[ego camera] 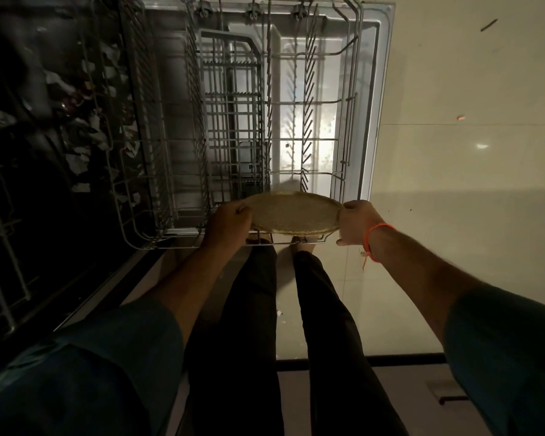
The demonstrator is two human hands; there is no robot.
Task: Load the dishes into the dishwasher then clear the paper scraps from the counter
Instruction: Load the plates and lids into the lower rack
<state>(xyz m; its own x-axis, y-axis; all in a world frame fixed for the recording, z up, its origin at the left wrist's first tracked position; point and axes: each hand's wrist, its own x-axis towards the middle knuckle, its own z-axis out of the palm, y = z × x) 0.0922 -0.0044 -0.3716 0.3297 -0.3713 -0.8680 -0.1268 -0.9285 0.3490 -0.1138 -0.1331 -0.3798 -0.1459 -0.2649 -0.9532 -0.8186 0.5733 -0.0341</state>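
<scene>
In the head view, the left hand (230, 223) and the right hand (356, 222) each grip an opposite edge of a round speckled plate (293, 213). The plate is held flat over the near edge of the pulled-out dishwasher rack (158, 196), above the open dishwasher door (373, 121).

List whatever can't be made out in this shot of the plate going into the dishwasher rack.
- Head view: the left side of the lower rack and the objects beyond it are lost in darkness.
- The plate is seen from one side only; its other face is turned away.
- The left hand and right hand grip the plate's edges; their fingers curl out of sight behind it.
- The upper rack is cut off by the left edge.
</scene>
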